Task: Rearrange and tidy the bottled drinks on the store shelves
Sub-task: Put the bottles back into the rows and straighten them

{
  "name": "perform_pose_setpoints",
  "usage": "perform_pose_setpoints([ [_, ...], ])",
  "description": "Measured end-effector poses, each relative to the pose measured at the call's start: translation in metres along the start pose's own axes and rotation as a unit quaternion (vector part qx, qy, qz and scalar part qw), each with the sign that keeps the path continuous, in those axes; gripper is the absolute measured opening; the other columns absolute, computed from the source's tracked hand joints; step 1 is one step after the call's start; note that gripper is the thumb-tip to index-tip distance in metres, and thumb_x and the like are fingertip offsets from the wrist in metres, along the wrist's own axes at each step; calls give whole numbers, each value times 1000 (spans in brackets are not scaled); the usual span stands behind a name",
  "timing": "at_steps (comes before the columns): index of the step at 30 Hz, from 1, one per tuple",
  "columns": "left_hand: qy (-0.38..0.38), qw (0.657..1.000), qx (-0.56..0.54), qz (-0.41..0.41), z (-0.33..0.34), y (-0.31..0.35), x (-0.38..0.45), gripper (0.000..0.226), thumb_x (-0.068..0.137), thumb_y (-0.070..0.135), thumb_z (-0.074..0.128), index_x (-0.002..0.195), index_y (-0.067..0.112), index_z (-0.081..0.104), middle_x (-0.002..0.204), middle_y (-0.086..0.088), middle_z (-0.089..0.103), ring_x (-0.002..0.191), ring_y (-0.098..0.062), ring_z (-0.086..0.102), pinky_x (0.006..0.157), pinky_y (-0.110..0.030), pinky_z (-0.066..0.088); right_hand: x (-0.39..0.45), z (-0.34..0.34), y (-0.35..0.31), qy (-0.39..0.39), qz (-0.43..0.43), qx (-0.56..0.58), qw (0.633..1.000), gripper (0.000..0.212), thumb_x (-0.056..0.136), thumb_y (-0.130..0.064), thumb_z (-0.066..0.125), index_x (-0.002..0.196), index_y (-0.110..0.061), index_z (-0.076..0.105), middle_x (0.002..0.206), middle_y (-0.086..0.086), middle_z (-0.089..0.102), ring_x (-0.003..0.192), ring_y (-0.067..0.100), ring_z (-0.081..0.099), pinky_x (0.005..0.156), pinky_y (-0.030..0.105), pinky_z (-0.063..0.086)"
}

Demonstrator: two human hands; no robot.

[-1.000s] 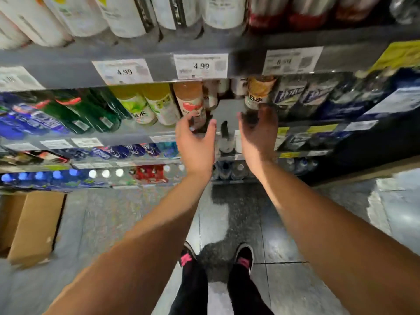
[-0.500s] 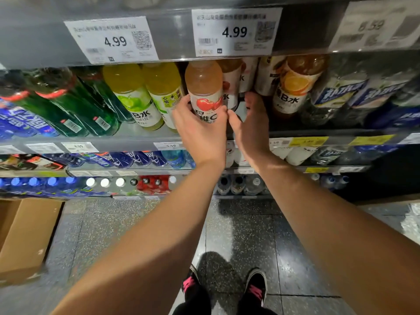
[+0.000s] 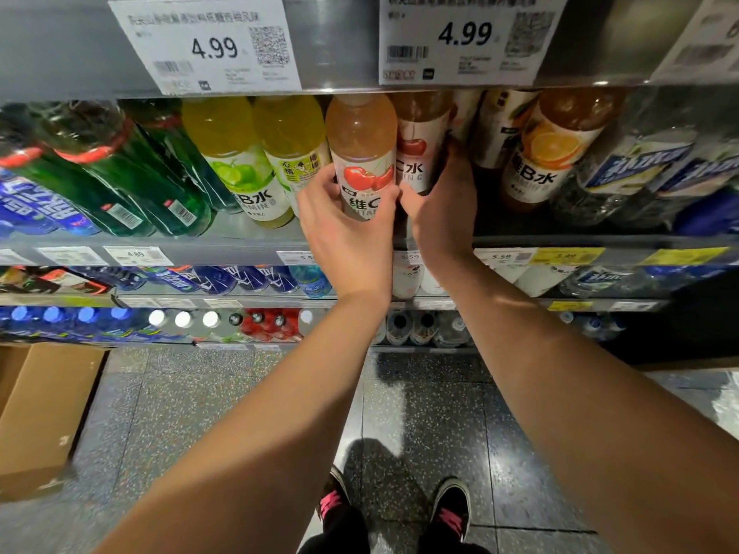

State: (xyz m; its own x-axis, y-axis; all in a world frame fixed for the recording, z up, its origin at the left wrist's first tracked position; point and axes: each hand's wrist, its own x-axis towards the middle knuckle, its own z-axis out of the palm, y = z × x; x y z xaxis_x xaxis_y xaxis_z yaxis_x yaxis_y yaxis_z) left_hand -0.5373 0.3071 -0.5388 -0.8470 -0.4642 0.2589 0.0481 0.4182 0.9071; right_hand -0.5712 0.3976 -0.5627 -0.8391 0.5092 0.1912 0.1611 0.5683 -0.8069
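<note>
A pale orange vitamin C bottle [image 3: 362,141] with red cherries on its label stands at the front of the middle shelf [image 3: 248,237]. My left hand [image 3: 348,237] grips its lower part, thumb on the left side and fingers curled round the base. A second cherry bottle [image 3: 420,153] stands just behind and to the right. My right hand [image 3: 444,209] reaches in beside it, fingers wrapped round its right side; the fingertips are hidden in the shadow behind it.
Yellow lime bottles [image 3: 240,153] stand left of the cherry ones, green bottles [image 3: 132,181] further left. An orange-label bottle [image 3: 556,149] and clear blue-label bottles [image 3: 640,165] stand to the right. Lower shelves hold more drinks. A cardboard box [image 3: 44,413] sits on the floor at left.
Both hands rose from in front of the lower shelves to the middle shelf. The left hand took hold of the front cherry bottle, and the right hand reached round the one behind it.
</note>
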Motion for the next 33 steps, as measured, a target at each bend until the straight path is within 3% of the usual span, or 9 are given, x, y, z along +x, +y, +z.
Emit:
perform_pose_setpoints([
  [3,2,1000,-20,-12,-1,0,0,60,69,33,87,117,14,58,104,2,57,88,-13,54,82,-25,49,0,5,-2,12,9,21,1000,79,77,-24,82,143,0,44,137,18,56,130,30,53,110,37,42],
  [12,-16,998,-60,-24,-8,-2,2,50,72,23,87,112,11,58,107,-5,61,97,-13,59,92,-33,51,19,-6,7,-48,-2,-10,999,92,59,-48,84,135,-8,51,130,8,63,122,23,60,101,39,51],
  [16,-17,998,-60,-25,-9,-4,2,51,73,23,88,112,10,59,107,-4,62,99,-14,61,93,-34,51,21,-6,18,-56,-9,-44,997,85,56,-38,87,129,-9,55,124,8,65,116,23,62,97,39,53],
  [19,-23,997,-61,-30,-10,-4,2,51,74,25,87,114,11,59,108,-4,63,100,-14,61,93,-34,51,21,-17,16,-80,-1,-24,997,77,56,-36,87,122,-10,58,119,6,67,110,18,65,92,33,56],
  [23,-32,996,-71,-39,-11,-5,3,51,74,24,87,115,11,60,109,-6,63,100,-17,61,93,-38,51,9,-35,22,-85,-13,3,996,76,61,-29,89,125,-6,54,121,8,65,109,16,63,81,9,45],
  [24,-34,996,-70,-42,-11,-5,3,51,74,24,87,115,11,59,108,-6,63,100,-18,61,93,-38,51,5,-37,24,-86,-20,10,996,77,61,-29,88,125,-6,54,120,8,64,109,17,63,81,10,46],
  [28,-42,996,-66,-53,-8,-7,-2,52,72,27,88,112,14,58,104,-7,62,95,-20,60,91,-39,51,-4,-38,22,-118,-10,38,992,80,59,-28,87,129,-9,51,121,7,61,111,20,62,92,36,55],
  [30,-45,995,-62,-60,-8,-7,-9,49,72,30,88,108,19,56,100,-9,62,91,-23,61,89,-42,52,-5,-38,21,-137,-16,39,990,80,61,-27,89,128,-7,51,122,7,62,113,20,61,95,37,53],
  [33,-38,993,-84,-79,-7,-4,-24,42,73,35,85,101,28,55,92,-11,62,80,-24,61,82,-43,54,-10,-52,22,-137,-17,63,988,69,68,-29,85,127,-9,54,119,4,61,107,12,58,90,20,50],
])
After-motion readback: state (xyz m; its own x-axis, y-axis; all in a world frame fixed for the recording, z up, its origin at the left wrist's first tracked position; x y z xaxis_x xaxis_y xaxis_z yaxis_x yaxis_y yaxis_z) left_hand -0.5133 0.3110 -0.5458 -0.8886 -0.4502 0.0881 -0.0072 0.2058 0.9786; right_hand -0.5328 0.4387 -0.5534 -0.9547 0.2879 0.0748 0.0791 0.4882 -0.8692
